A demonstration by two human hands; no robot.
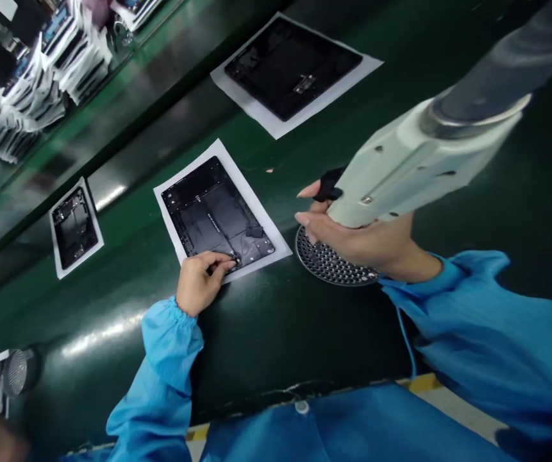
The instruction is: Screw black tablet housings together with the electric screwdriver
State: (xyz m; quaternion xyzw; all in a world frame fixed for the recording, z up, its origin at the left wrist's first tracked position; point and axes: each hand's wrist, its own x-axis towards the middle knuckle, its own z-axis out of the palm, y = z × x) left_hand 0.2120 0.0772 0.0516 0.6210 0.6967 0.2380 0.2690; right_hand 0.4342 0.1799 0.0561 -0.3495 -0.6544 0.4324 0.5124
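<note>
Left grip (201, 282) at edge of black panel (222, 215)

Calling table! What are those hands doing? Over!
Left hand at near edge of black panel. Right hand by pale device, grip unclear. Panel lies on white sheet. Device partly hides right hand.

An electronics workshop: device housings (218, 212) on white sheets (273, 129) line a green bench (126, 269).
</note>
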